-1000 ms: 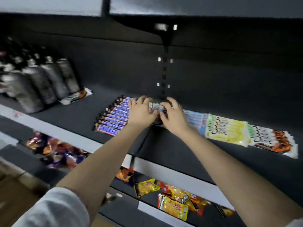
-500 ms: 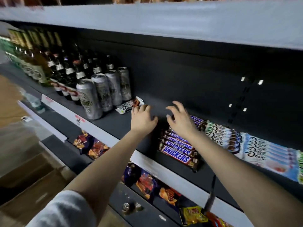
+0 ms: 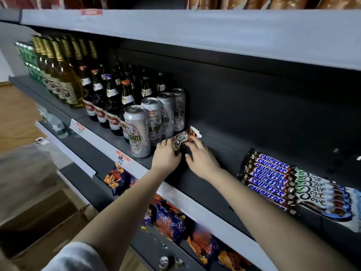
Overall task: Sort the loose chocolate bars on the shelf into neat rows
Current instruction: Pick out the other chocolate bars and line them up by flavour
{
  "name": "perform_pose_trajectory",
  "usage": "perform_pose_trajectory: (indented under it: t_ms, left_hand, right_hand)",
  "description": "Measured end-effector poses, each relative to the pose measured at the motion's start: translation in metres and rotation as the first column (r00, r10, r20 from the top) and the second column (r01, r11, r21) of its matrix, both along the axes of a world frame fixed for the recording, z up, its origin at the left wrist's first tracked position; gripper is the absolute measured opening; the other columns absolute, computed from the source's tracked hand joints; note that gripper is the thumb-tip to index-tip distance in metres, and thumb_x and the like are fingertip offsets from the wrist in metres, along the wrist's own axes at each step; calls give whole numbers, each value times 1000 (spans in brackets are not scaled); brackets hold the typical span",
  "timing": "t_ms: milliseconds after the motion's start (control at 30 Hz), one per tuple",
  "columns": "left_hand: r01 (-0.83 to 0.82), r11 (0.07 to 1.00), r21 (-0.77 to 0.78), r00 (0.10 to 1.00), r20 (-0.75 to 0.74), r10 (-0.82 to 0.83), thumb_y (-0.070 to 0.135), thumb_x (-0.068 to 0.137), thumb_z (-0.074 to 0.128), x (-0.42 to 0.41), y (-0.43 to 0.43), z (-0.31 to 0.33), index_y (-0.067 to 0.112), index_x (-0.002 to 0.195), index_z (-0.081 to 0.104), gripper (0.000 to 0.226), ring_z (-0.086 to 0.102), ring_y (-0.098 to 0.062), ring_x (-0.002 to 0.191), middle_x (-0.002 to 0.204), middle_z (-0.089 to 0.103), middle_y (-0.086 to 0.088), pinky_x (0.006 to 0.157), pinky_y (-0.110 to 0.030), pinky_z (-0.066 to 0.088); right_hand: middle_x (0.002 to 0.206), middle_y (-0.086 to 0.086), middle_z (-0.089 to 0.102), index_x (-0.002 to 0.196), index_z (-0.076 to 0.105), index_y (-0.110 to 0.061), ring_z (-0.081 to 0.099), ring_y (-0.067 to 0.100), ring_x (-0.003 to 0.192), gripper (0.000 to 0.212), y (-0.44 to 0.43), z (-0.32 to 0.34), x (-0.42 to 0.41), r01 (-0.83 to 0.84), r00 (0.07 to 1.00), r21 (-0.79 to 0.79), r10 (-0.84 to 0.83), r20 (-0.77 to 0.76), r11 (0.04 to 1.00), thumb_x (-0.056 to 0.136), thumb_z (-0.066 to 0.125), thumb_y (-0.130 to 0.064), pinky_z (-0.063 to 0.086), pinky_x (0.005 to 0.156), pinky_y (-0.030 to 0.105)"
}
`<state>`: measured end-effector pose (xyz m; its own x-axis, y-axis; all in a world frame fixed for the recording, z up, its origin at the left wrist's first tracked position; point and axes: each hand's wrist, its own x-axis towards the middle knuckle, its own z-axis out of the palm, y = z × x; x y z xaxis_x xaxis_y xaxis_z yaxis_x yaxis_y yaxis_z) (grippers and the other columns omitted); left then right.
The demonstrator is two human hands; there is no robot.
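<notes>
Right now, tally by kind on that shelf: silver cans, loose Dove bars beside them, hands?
Silver cans: 4
Loose Dove bars: 2
Hands: 2, left hand and right hand
Total: 8

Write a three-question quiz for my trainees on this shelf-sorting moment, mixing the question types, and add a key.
1. True or false: the Snickers bars already lie in a neat row, to the right of the left hand and the right hand.
2. The loose Dove bars lie right next to: A) the Snickers bars; B) the silver cans; C) the brown bottles.
3. Short answer: which hand's fingers are at the end of the loose Dove bars nearer the silver cans?
Key: 1 true; 2 B; 3 the left hand.
</notes>
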<state>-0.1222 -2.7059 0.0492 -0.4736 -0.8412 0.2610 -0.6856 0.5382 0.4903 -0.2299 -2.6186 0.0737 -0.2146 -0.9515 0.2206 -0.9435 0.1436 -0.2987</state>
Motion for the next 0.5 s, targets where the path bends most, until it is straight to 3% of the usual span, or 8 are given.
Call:
perform_pose_trajectory:
  t_ms: [167,267,500]
  left_hand:
    - [-33,994,102,999,27,31,27,85,55,-11,-4,-6,1,136,33,62,38,-36,124,138,42,-18,105,-39,29]
    - [-67,995,75,993,101,60,34,88,52,-16,-10,-10,8,141,28,63,36,-35,128,145,37,-12,102,-41,32]
    - [-86,993,82,995,64,80,28,90,53,-18,-22,-16,14,136,41,50,36,-35,124,138,41,-13,100,-42,33]
  right_hand:
    - [154,0,15,140,36,-16,32,29,133,48,-19,-5,-9,48,999,50,-50,20,998,92,44,-18,27,108,37]
    - [155,1,13,140,34,-20,31,31,132,51,-26,-10,-12,62,996,87,-67,52,994,90,44,-13,28,109,38]
    - [155,0,12,143,27,-18,24,29,137,59,-45,-26,-17,78,994,93,-84,66,993,89,48,-13,25,112,41]
